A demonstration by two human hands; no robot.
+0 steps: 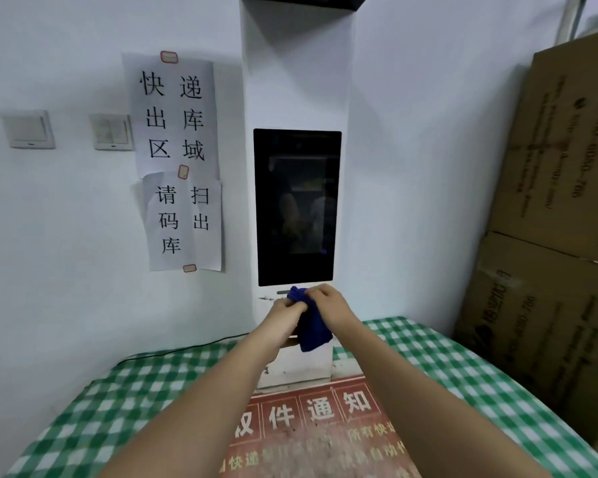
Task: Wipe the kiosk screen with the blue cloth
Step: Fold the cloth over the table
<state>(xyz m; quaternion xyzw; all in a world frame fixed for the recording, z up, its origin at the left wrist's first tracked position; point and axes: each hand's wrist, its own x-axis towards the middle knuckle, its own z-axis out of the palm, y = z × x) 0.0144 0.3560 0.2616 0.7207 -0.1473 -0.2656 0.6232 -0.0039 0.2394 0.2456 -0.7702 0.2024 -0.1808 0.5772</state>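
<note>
You have the dark blue fabric cloth point(312, 326) bunched between both hands just below the tall black glass kiosk screen point(297, 207), which is set in a white upright kiosk cabinet point(296, 81) standing on the green-and-white checked tablecloth point(118, 398). Your left hand point(288, 309) has its fingers curled round the upper left part of the cloth, and your right hand point(327, 300) pinches the top of it from the other side, so both are clamped on the cloth and close together; most of the fabric hangs down loose beneath them. The cloth is not on the glass yet: it sits in front of the white panel under the screen's lower edge, so wiping looks not yet begun. The main risk from here is that you start with a loose, dangling wad, so that only a small knot of fabric meets the glass and leaves streaks or missed strips near the edges. Pressing hard could also rock the cabinet, if it is free-standing, or tug the thin black cable point(173, 350) running along the wall behind the table. The screen is dark and reflective, so smears may be hard to judge from your angle.
</note>
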